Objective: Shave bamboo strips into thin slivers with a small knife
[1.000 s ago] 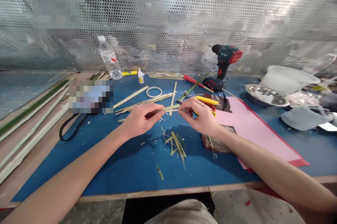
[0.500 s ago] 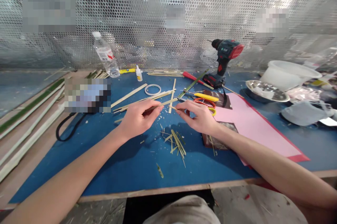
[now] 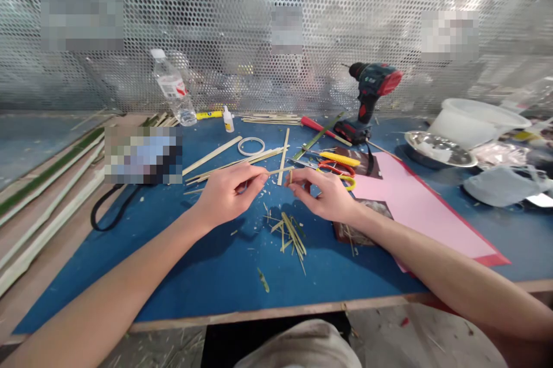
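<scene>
My left hand (image 3: 228, 194) is closed in a pinch on a thin bamboo sliver (image 3: 276, 171) above the blue mat (image 3: 207, 264). My right hand (image 3: 324, 195) faces it a few centimetres away, its fingertips pinched on a short bit of bamboo that stands up by the sliver's free end. Below the hands lies a small heap of bamboo shavings (image 3: 291, 238). Longer bamboo strips (image 3: 233, 165) lie just behind my left hand.
Scissors with red and yellow handles (image 3: 341, 172) and a yellow knife (image 3: 339, 159) lie behind my right hand, beside a pink sheet (image 3: 415, 207). A drill (image 3: 369, 97), a water bottle (image 3: 173, 90), a glue bottle (image 3: 228, 120), a tape ring (image 3: 252, 145), a metal dish (image 3: 436, 150) and a white tub (image 3: 473, 123) stand farther back. Bamboo slats (image 3: 47, 195) lie at the left.
The hands have drawn apart slightly. The right hand has let go of the sliver's end and now pinches a short piece turned upright; the left hand keeps its hold.
</scene>
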`<state>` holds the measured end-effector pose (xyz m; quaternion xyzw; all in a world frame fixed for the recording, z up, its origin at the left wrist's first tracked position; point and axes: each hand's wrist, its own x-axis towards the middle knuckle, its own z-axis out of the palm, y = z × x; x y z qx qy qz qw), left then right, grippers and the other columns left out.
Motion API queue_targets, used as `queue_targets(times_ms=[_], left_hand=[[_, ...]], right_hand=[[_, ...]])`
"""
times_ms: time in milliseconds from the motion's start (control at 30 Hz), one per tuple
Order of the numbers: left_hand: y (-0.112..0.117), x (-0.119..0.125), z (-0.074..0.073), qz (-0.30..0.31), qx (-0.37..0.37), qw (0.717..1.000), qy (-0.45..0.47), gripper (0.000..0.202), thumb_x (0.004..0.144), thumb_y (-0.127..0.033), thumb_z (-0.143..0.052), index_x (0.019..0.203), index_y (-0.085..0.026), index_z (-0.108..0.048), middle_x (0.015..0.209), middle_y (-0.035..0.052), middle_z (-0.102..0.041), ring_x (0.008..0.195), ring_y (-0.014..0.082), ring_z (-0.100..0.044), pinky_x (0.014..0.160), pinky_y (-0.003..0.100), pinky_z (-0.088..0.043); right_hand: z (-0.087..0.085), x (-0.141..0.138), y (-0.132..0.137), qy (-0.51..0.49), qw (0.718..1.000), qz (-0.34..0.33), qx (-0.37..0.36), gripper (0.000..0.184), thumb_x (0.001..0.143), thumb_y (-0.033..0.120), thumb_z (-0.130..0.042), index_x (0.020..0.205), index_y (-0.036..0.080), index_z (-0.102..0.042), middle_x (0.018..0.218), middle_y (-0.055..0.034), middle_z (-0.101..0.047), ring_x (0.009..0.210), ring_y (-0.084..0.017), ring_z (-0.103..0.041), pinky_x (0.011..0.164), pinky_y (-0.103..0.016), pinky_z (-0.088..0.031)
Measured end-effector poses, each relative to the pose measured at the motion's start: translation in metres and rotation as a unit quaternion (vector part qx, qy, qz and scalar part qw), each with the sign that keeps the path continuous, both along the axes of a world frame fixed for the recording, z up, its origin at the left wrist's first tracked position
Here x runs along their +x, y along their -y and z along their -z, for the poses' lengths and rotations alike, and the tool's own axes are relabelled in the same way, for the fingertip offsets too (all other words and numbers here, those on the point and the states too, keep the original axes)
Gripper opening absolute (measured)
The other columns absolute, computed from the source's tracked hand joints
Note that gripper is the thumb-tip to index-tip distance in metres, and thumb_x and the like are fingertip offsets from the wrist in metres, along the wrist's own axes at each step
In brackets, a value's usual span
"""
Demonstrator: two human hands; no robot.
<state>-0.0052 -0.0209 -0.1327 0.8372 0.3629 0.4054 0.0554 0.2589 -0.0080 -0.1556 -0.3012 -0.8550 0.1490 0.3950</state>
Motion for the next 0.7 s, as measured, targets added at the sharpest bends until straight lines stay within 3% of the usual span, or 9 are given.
queue_targets(times_ms=[200, 433, 700], left_hand=[[-0.005, -0.001, 0.003, -0.044, -0.014, 0.998, -0.042, 0.024, 0.105, -0.035, -0.058, 0.105, -0.021, -0.077, 0.085, 0.0017, -0.069, 0.069, 0.0113, -0.057, 0.069, 0.028, -0.045], [-0.015, -0.005, 0.013, -0.063, -0.072, 0.989, -0.112, 0.021, 0.103, -0.034, -0.058, 0.101, -0.021, -0.075, 0.103, 0.0042, -0.075, 0.081, 0.0148, -0.067, 0.075, 0.03, -0.05], [-0.018, -0.009, 0.02, -0.055, -0.104, 0.978, -0.174, 0.027, 0.105, -0.037, -0.052, 0.12, -0.025, -0.072, 0.115, 0.0041, -0.076, 0.103, 0.0224, -0.073, 0.087, 0.036, -0.055]], right_hand=[[0.0, 0.0, 0.001, -0.007, 1.0, -0.008, -0.024, 0.009, 0.102, 0.026, -0.058, 0.108, 0.025, -0.064, 0.092, -0.0014, -0.074, 0.076, -0.013, -0.069, 0.069, -0.029, -0.056], [0.006, 0.0, -0.002, 0.023, 1.0, -0.005, -0.012, 0.008, 0.099, 0.027, -0.06, 0.106, 0.024, -0.063, 0.093, -0.002, -0.071, 0.074, -0.012, -0.066, 0.069, -0.029, -0.055], [0.016, 0.003, -0.008, 0.119, 0.993, -0.002, 0.009, 0.038, 0.1, 0.023, -0.054, 0.138, 0.023, -0.055, 0.097, -0.0024, -0.076, 0.082, -0.015, -0.071, 0.075, -0.031, -0.056]])
